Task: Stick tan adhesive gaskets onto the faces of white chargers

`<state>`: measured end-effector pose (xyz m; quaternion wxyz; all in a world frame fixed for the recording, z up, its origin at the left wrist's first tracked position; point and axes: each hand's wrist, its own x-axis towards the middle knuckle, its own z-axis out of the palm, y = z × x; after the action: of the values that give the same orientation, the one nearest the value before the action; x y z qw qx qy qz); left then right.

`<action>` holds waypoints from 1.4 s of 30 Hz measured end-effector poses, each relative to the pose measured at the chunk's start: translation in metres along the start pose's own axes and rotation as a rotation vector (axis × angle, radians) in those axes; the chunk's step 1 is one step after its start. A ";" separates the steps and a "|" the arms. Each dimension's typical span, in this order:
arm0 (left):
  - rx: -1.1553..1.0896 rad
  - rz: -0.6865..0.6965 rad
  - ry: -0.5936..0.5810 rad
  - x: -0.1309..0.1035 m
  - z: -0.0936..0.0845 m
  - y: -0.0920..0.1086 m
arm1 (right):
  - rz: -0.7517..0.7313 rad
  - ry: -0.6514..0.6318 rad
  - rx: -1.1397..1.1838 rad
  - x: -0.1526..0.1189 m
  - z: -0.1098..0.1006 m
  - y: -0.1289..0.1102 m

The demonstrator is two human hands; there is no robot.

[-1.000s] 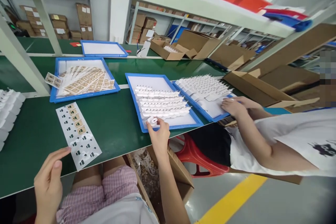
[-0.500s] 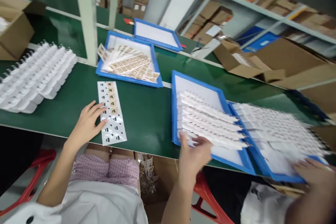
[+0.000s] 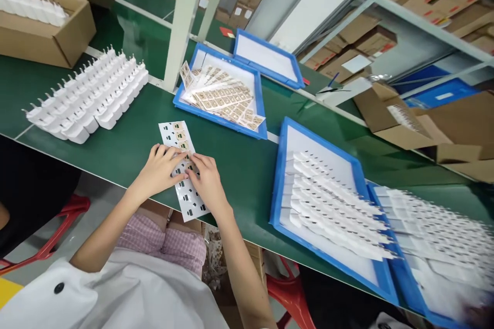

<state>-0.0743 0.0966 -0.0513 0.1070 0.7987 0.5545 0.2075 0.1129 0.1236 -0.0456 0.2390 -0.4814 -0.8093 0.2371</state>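
Observation:
A white sheet with black marks and a few tan stickers (image 3: 195, 204) lies on the green table near its front edge. My left hand (image 3: 160, 170) rests on the sheet's left side, fingers spread. On its right side lies my right hand (image 3: 206, 177), its thumb and fingertips at the sheet's middle, close to the left fingertips; whether they pinch anything is too small to tell. Behind the sheet, a blue-rimmed tray (image 3: 222, 122) holds a pile of tan sticker strips (image 3: 224, 96). To the right, another blue tray (image 3: 278, 175) holds rows of white parts (image 3: 328, 205).
Rows of white parts with pins (image 3: 92, 95) stand at the left, before a cardboard box (image 3: 62, 43). A post (image 3: 185, 25) rises behind the table. At the far right is a further blue tray (image 3: 409, 288) with white parts. Another blue-rimmed tray (image 3: 266, 56) lies at the back.
My right hand has moved left from the tray of white parts to the sheet. My left hand stays on the sheet. The view has shifted, and the sheet appears more tilted.

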 end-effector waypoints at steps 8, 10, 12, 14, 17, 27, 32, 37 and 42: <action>0.010 0.106 -0.028 -0.002 0.004 -0.001 | 0.030 0.003 -0.031 -0.016 -0.006 0.020; -0.006 0.103 -0.024 -0.002 0.005 -0.001 | 0.032 0.006 -0.035 -0.016 -0.008 0.023; -0.020 0.101 -0.014 -0.002 0.004 0.000 | 0.021 0.011 -0.036 -0.016 -0.009 0.025; -0.022 0.104 -0.008 -0.002 0.004 0.000 | 0.002 0.025 -0.036 -0.017 -0.009 0.025; -0.009 0.102 -0.009 -0.001 0.003 0.001 | -0.023 0.055 -0.035 -0.020 -0.009 0.024; 0.005 0.090 -0.047 -0.001 0.001 0.002 | -0.080 0.078 -0.120 -0.017 -0.011 0.017; -0.038 0.059 -0.139 0.001 -0.001 0.001 | -0.164 0.081 -0.318 -0.026 -0.018 0.005; -0.062 0.029 -0.209 0.004 -0.001 0.004 | -0.306 0.162 -0.411 -0.044 -0.033 0.001; -0.045 0.033 0.077 -0.006 -0.010 -0.006 | -0.098 0.485 0.184 -0.069 -0.038 0.002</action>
<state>-0.0853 0.0930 -0.0460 0.1003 0.7966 0.5401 0.2522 0.1666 0.0689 -0.0288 0.4801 -0.4604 -0.7257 0.1756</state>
